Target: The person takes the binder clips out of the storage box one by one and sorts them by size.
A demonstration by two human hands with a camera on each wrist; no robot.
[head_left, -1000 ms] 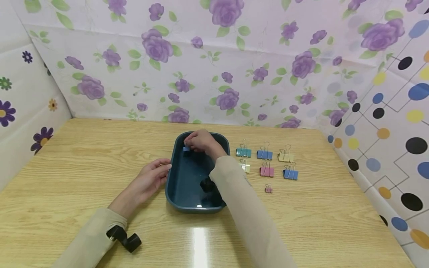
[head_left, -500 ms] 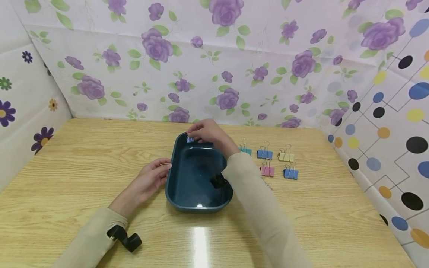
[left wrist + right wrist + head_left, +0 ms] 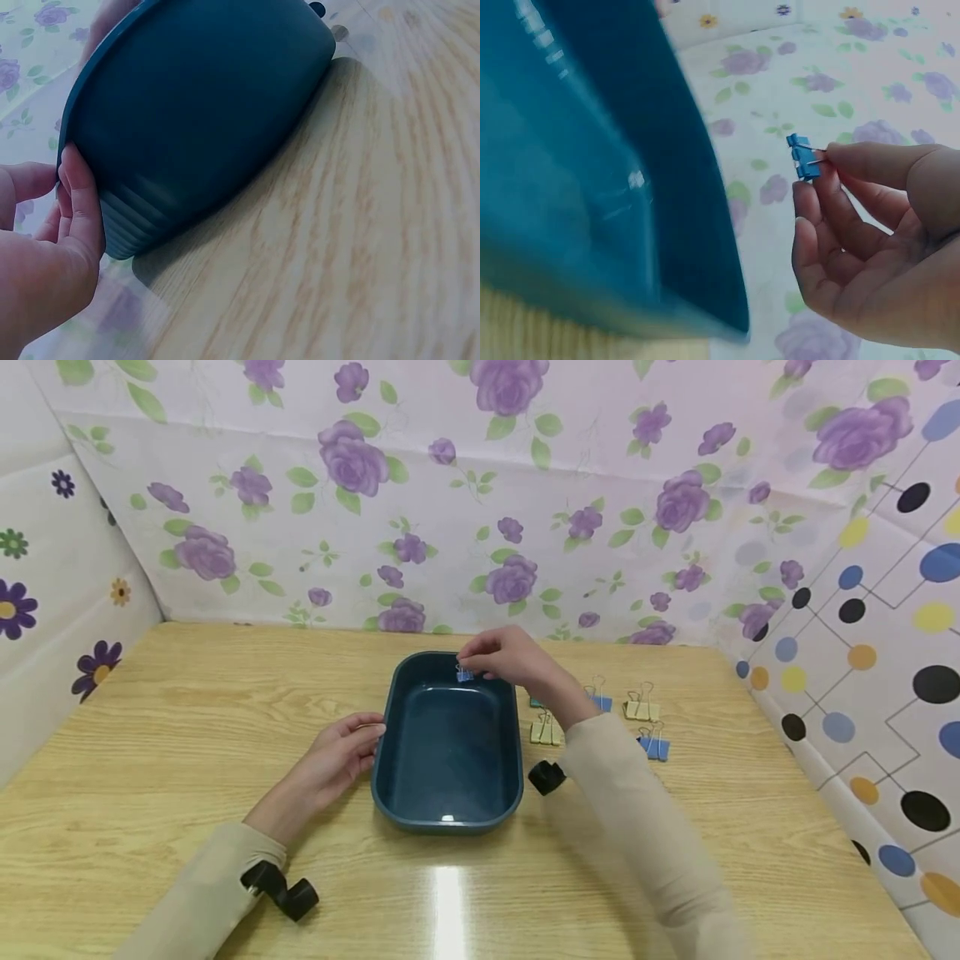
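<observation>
A small blue binder clip (image 3: 465, 677) is pinched by its wire handles between the thumb and forefinger of my right hand (image 3: 517, 660). In the head view it overlaps the far right end of the dark teal plastic tray (image 3: 450, 752), whose inside shows nothing lying in it. The right wrist view shows the clip (image 3: 805, 161) raised, with the other fingers loosely curled below it. My left hand (image 3: 339, 764) holds the tray's left rim, its thumb and fingertips on the edge, as the left wrist view also shows of that hand (image 3: 60, 240).
Right of the tray lie several larger binder clips: yellow ones (image 3: 546, 732) (image 3: 641, 712) and a blue one (image 3: 654, 748), others partly behind my right forearm. A flower-patterned cloth (image 3: 420, 485) hangs behind the wooden table (image 3: 225, 710).
My right hand has lifted the small blue clip from inside the tray's far left part and carried it right along the far end. My left hand stays on the rim.
</observation>
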